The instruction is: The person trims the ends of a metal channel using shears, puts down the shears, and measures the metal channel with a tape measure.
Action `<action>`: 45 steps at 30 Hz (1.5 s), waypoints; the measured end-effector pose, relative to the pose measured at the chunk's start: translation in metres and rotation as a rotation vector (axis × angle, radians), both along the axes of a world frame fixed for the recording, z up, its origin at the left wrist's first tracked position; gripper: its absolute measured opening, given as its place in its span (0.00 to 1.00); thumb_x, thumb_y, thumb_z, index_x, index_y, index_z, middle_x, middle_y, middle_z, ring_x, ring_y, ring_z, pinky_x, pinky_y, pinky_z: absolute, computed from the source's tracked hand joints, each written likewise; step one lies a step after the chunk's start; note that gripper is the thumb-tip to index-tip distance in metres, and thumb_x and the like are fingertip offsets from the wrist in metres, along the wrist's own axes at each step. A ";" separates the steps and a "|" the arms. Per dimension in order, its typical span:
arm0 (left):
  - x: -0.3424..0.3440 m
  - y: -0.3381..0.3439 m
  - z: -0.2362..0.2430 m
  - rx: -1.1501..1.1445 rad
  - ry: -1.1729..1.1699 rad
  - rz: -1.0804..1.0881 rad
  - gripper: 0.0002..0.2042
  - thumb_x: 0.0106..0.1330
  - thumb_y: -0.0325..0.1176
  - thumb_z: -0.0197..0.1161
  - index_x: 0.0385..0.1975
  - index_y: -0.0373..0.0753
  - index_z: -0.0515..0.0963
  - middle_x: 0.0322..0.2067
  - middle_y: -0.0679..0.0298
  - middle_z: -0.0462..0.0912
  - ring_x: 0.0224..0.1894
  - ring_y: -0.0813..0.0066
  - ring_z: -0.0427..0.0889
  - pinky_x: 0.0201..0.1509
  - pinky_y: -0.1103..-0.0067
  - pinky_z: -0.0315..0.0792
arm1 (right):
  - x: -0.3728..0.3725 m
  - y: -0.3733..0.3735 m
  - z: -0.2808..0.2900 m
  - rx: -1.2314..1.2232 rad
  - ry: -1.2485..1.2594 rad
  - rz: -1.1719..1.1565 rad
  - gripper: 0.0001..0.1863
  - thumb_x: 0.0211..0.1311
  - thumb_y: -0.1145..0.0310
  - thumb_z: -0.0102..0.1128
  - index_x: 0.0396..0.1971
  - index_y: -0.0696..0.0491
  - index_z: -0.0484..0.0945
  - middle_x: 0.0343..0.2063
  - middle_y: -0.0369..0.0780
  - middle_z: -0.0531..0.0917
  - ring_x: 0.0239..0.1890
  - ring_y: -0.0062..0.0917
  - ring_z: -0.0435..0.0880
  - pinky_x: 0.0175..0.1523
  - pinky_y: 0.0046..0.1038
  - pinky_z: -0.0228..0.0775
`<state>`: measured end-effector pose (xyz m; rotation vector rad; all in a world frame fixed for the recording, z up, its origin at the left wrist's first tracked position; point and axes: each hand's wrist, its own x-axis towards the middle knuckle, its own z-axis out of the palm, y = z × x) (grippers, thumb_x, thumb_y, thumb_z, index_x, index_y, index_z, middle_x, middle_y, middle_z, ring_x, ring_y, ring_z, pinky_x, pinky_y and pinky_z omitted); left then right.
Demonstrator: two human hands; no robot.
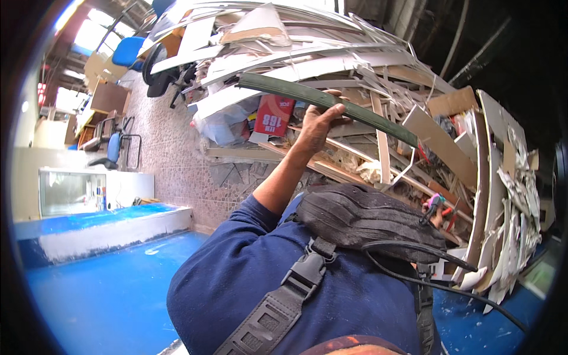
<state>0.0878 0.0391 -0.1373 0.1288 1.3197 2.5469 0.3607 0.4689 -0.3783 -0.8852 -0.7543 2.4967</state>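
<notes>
My left hand is closed round a long dark green strip, gripping it near its middle. The strip runs slantwise in front of the scrap heap, its left end higher than its right. At the lower right, largely hidden behind a black padded pack on my body, my right hand seems closed on a red-handled tool; its working end is not plain to see. A pink and teal item shows beside that hand. Behind the strip lies a red printed box.
A tall heap of white panels and strips fills the far side. Torn white sheets stand at the right. Office chairs and a blue seat are at the left, with a blue-painted ledge nearer. A black cable crosses my front.
</notes>
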 end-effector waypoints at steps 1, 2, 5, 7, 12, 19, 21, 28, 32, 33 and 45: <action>0.001 -0.003 0.001 -0.009 0.017 0.017 0.18 0.67 0.29 0.66 0.55 0.38 0.71 0.44 0.60 0.78 0.44 0.68 0.83 0.46 0.68 0.86 | -0.011 -0.001 0.016 -0.013 0.140 0.083 0.25 0.68 0.58 0.64 0.56 0.59 0.73 0.51 0.45 0.80 0.44 0.32 0.80 0.45 0.32 0.77; 0.001 -0.006 0.001 -0.007 0.024 0.036 0.18 0.67 0.29 0.66 0.55 0.38 0.71 0.44 0.60 0.78 0.44 0.68 0.83 0.46 0.68 0.86 | -0.021 -0.010 0.046 -0.029 0.279 0.159 0.26 0.68 0.56 0.63 0.57 0.59 0.72 0.52 0.45 0.80 0.45 0.32 0.80 0.46 0.32 0.77; -0.003 0.000 0.013 -0.078 0.050 0.053 0.11 0.70 0.33 0.63 0.48 0.39 0.73 0.45 0.61 0.81 0.43 0.70 0.83 0.45 0.70 0.83 | -0.061 -0.034 0.119 0.038 0.290 0.281 0.30 0.66 0.52 0.64 0.59 0.57 0.70 0.48 0.40 0.79 0.40 0.25 0.77 0.36 0.24 0.73; -0.008 0.003 0.009 -0.136 0.075 0.077 0.10 0.71 0.34 0.62 0.46 0.39 0.74 0.42 0.61 0.82 0.42 0.72 0.83 0.45 0.71 0.82 | -0.089 -0.057 0.154 0.197 0.241 0.369 0.31 0.64 0.52 0.67 0.60 0.55 0.69 0.44 0.37 0.77 0.36 0.20 0.74 0.28 0.19 0.67; -0.005 0.018 0.008 -0.231 0.273 0.176 0.11 0.74 0.41 0.60 0.40 0.39 0.76 0.35 0.63 0.84 0.40 0.75 0.83 0.51 0.75 0.76 | -0.165 -0.135 0.247 0.901 0.049 0.560 0.34 0.53 0.54 0.67 0.58 0.57 0.73 0.43 0.37 0.77 0.39 0.22 0.77 0.41 0.23 0.73; 0.021 0.043 0.024 -0.272 0.344 -0.071 0.17 0.75 0.42 0.59 0.54 0.35 0.77 0.42 0.62 0.86 0.46 0.76 0.82 0.55 0.77 0.74 | -0.197 -0.209 0.313 1.509 0.171 0.776 0.41 0.51 0.64 0.69 0.68 0.45 0.61 0.49 0.45 0.80 0.51 0.39 0.82 0.56 0.38 0.75; 0.026 0.041 0.023 -0.307 0.323 -0.047 0.17 0.74 0.43 0.61 0.50 0.35 0.79 0.41 0.64 0.85 0.45 0.79 0.81 0.52 0.78 0.75 | -0.199 -0.217 0.317 1.507 0.180 0.787 0.43 0.51 0.64 0.69 0.69 0.45 0.59 0.49 0.45 0.79 0.51 0.39 0.82 0.56 0.39 0.74; 0.028 0.038 0.019 -0.404 0.293 -0.072 0.15 0.71 0.42 0.65 0.43 0.35 0.78 0.31 0.70 0.79 0.35 0.83 0.76 0.40 0.81 0.72 | -0.203 -0.214 0.316 1.488 0.208 0.760 0.46 0.49 0.69 0.70 0.69 0.45 0.57 0.48 0.44 0.79 0.51 0.37 0.81 0.57 0.38 0.73; 0.023 0.038 0.008 -0.364 0.316 -0.027 0.13 0.71 0.40 0.65 0.41 0.35 0.77 0.27 0.72 0.75 0.30 0.84 0.73 0.35 0.82 0.69 | -0.199 -0.208 0.304 1.455 0.259 0.791 0.35 0.54 0.65 0.66 0.63 0.48 0.65 0.44 0.44 0.80 0.46 0.33 0.82 0.54 0.35 0.74; 0.021 0.036 0.015 -0.365 0.291 -0.024 0.13 0.71 0.40 0.65 0.41 0.36 0.77 0.26 0.73 0.74 0.29 0.84 0.72 0.33 0.82 0.68 | -0.195 -0.199 0.292 1.436 0.202 0.805 0.30 0.56 0.63 0.64 0.60 0.49 0.69 0.41 0.44 0.80 0.44 0.32 0.82 0.52 0.35 0.74; -0.022 0.019 0.034 -0.431 0.221 0.278 0.17 0.76 0.49 0.56 0.39 0.38 0.74 0.23 0.71 0.71 0.26 0.85 0.68 0.30 0.83 0.65 | -0.131 -0.169 0.176 0.867 -0.094 0.860 0.11 0.72 0.64 0.54 0.44 0.53 0.82 0.25 0.29 0.77 0.24 0.09 0.71 0.30 0.15 0.63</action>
